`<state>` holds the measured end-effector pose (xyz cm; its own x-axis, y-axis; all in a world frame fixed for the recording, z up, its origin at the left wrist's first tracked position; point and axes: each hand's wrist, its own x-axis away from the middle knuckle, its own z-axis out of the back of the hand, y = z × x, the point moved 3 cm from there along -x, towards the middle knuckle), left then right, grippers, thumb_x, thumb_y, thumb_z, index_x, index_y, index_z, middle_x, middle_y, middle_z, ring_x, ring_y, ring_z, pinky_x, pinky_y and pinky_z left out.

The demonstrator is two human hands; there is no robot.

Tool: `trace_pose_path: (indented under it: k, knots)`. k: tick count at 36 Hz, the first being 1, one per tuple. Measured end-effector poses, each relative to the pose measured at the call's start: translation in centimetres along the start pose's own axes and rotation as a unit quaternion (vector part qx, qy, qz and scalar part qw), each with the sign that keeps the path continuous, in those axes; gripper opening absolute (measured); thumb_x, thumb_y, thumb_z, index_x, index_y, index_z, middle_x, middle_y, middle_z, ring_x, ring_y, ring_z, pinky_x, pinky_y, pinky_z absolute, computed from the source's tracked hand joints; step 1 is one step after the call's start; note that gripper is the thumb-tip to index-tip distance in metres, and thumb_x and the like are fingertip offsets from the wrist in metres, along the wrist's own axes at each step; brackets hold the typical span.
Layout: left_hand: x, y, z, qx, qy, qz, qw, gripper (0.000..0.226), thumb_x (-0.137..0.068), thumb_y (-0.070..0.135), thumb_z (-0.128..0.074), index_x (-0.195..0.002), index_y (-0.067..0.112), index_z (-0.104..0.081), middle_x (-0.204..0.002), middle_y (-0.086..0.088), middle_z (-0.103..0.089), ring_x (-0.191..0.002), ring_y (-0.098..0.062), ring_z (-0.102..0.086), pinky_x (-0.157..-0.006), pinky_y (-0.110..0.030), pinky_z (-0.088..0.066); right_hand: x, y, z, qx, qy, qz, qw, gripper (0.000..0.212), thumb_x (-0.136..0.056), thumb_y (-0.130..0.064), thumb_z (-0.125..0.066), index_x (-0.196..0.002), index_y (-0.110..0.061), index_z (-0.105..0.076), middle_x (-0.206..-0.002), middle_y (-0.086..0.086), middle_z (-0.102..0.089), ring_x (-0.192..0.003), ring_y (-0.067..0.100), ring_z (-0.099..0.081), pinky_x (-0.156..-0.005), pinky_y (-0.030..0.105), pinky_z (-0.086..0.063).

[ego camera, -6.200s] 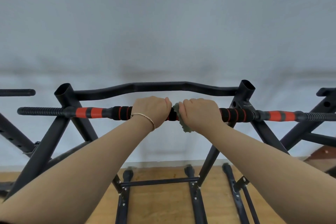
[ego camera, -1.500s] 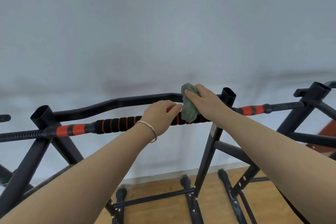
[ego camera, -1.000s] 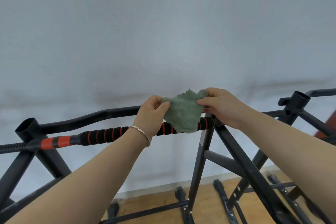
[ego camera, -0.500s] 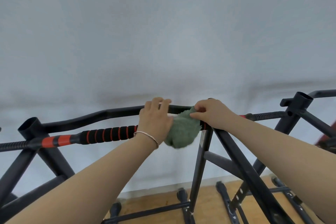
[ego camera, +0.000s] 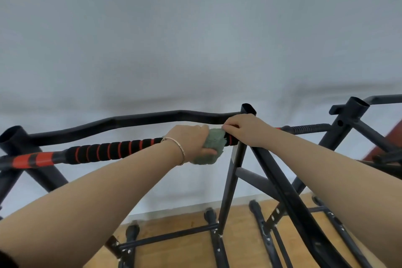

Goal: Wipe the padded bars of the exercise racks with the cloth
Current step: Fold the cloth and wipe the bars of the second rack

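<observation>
Grey wall (ego camera: pixel 195 39), wood floor (ego camera: pixel 178 252); left fingers (ego camera: pixel 207 151) clutch cloth (ego camera: pixel 214 140) round padded bar (ego camera: pixel 113 150), right fingers (ego camera: pixel 230 125) pinch it.

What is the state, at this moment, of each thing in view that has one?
cloth, bunched and wrapped over the padded bar
padded bar, level, right end covered by cloth
left hand, grips the cloth round the bar
right hand, fingers curled, pinching the cloth's right edge
bracelet, worn on the left wrist

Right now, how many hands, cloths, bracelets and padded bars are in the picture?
hands: 2, left hand and right hand
cloth: 1
bracelet: 1
padded bar: 1
total: 5
</observation>
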<state>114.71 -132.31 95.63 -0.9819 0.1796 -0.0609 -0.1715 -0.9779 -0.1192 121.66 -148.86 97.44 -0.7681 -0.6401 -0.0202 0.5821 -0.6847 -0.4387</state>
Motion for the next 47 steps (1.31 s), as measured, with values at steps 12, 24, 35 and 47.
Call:
trace_pose_path:
  k: [12, 24, 35, 47]
  knots:
    - [1.9, -2.3, -1.8, -0.107, 0.138, -0.041, 0.984, 0.061, -0.09, 0.069, -0.032, -0.114, 0.016, -0.049, -0.102, 0.0, -0.055, -0.08, -0.021, -0.059, -0.051, -0.031, -0.033, -1.9, -2.4, -1.4, 0.185, -0.09, -0.004, 0.979, 0.035, -0.102, -0.026, -0.028, -0.074, -0.012, -0.044, -0.074, 0.003, -0.06, -0.068, 0.022, -0.057, -0.067, 0.04, -0.045]
    - [0.4, -2.5, -0.4, -0.005, -0.034, -0.006, 0.999, 0.054, -0.09, 0.072, -0.036, -0.093, 0.019, -0.038, -0.078, 0.003, -0.054, -0.07, -0.019, -0.054, -0.064, -0.034, -0.044, -2.3, -2.2, -2.9, 0.281, 0.029, 0.054, 0.958, 0.019, -0.103, -0.012, -0.038, -0.085, -0.015, -0.031, -0.063, -0.002, -0.034, -0.061, 0.024, -0.05, -0.047, 0.031, -0.039]
    - [-1.2, -4.1, 0.4, 0.234, -0.277, 0.078, 0.929, 0.072, -0.088, 0.078, -0.029, -0.114, 0.022, -0.067, -0.111, 0.004, -0.065, -0.103, -0.017, -0.062, -0.097, -0.036, -0.046, -1.5, -1.4, -3.8, 0.316, 0.183, 0.119, 0.923, 0.063, -0.049, -0.003, -0.092, -0.055, -0.018, -0.031, -0.041, -0.004, -0.017, -0.028, 0.018, -0.018, -0.038, 0.014, -0.021]
    - [1.4, -2.5, -0.8, 0.017, -0.029, 0.052, 0.998, 0.05, -0.086, 0.071, -0.042, -0.094, 0.022, -0.043, -0.088, 0.006, -0.06, -0.07, -0.014, -0.055, -0.059, -0.03, -0.042, -4.1, -0.7, -2.9, 0.189, -0.061, 0.019, 0.98, 0.024, -0.094, -0.006, -0.038, -0.071, -0.013, -0.033, -0.069, 0.008, -0.054, -0.06, 0.022, -0.045, -0.054, 0.033, -0.036]
